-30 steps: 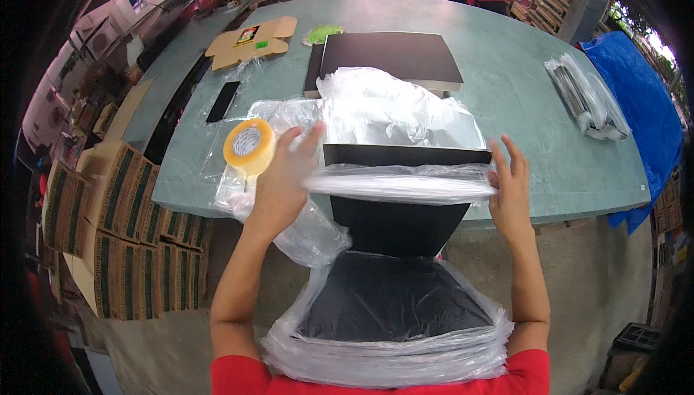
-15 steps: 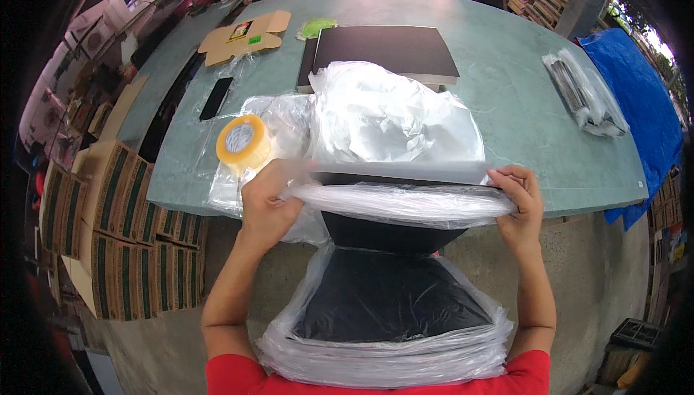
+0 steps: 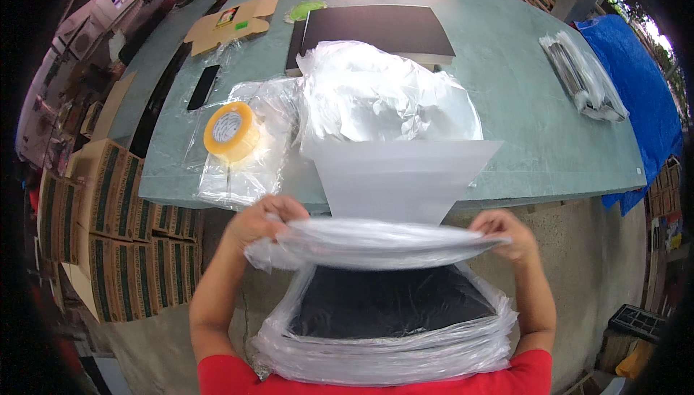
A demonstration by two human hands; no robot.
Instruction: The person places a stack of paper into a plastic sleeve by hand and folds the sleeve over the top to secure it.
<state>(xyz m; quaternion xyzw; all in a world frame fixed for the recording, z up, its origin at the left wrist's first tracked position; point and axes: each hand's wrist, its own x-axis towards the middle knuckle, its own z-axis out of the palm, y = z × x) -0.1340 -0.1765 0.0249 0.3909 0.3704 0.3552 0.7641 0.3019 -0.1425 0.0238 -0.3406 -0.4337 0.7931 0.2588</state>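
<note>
My left hand (image 3: 264, 220) pinches one end of a bunched clear plastic bag (image 3: 383, 245), its fingers slightly blurred. At the bag's other end, my right hand (image 3: 506, 234) grips the film between thumb and fingers. A pale grey board (image 3: 405, 182) sticks up out of the bag, leaning towards the table's near edge; its lower part is hidden by the gathered film. Below my hands, against my body, lies a stack of black panels in clear bags (image 3: 390, 301). On the table, just beyond the board, rests a pile of crumpled clear plastic (image 3: 387, 99).
The green table (image 3: 506, 106) carries a tape roll (image 3: 231, 132), a black phone (image 3: 203, 88), flattened cardboard (image 3: 235, 20), a dark stack of boards (image 3: 376, 28) and plastic-wrapped pieces (image 3: 582, 77). Cartons (image 3: 119, 236) stand at the left. A blue tarp (image 3: 640, 99) hangs at the right.
My hands have drawn the bag towards my body, off the table edge. The board has tilted, so its pale face shows instead of the black one.
</note>
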